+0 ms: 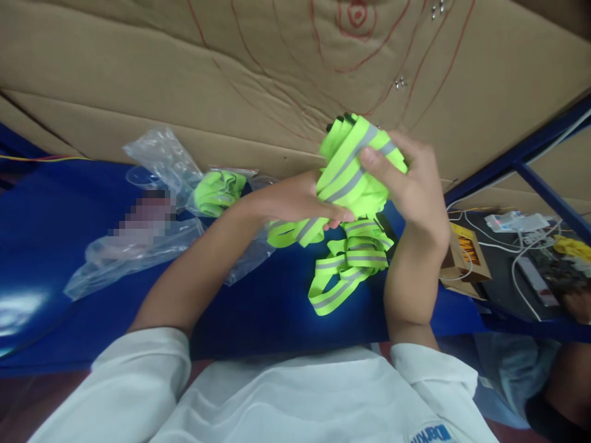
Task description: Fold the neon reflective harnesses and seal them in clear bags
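Observation:
A folded bundle of neon yellow-green reflective straps (353,163) with grey stripes is held up between my two hands. My left hand (307,200) grips its lower left side, the fingertips showing beneath the bundle. My right hand (406,178) clasps it from the right, thumb lying across the front. Black parts show at the bundle's top. Below it, a loose looped reflective strap (346,271) rests on the blue table (258,326); whether it joins the held bundle I cannot tell. More strap loops hang under my left hand.
Left of my arm lie clear plastic bags (161,163), with a yellow-green bundle (219,192) at one of them. Cardboard (138,80) with red drawn rings stands behind the table. At right are a blue metal frame (549,191), a small cardboard box (466,258), cables, and another person's hand (577,304).

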A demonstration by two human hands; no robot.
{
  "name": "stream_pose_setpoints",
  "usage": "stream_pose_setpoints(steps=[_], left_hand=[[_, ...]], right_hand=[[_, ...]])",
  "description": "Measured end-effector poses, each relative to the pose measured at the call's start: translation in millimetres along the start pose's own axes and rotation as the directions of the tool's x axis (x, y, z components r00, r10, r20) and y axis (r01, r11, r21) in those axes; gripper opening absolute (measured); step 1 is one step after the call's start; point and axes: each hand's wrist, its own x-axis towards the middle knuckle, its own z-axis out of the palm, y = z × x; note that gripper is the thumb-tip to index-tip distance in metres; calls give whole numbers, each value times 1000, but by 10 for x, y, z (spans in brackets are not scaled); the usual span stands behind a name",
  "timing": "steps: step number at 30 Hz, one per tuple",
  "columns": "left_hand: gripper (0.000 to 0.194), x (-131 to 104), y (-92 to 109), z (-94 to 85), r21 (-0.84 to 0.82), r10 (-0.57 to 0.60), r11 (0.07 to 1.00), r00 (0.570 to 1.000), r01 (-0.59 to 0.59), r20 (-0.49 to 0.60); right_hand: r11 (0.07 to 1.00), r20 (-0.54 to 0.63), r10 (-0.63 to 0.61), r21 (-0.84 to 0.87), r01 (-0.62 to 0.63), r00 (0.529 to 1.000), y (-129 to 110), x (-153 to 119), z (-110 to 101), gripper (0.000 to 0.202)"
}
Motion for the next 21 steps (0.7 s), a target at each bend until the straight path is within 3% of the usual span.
stream_pose_setpoints(steps=[3, 5, 8, 16, 21], left_hand=[[27, -36, 21, -57, 92, 16, 996, 996, -8, -88], [35, -31, -16, -83, 156, 33, 988, 987, -8, -160], [50, 0, -80, -129, 178, 40, 984, 968, 5, -247], [51, -3, -93, -126, 96, 115, 991, 957, -93, -266], [54, 28, -186, -143, 51, 96, 995, 953, -85, -288]], right_hand=[[949, 139, 203, 214, -230, 969, 172, 93, 138, 59], [911, 199, 268, 268, -315, 943, 278, 174, 212, 59], [930, 146, 275, 210, -301, 950, 351, 247, 251, 61], [936, 104, 266, 211, -282, 958, 339, 227, 390, 57], [965, -57, 201, 185, -187, 978, 290, 185, 459, 52]])
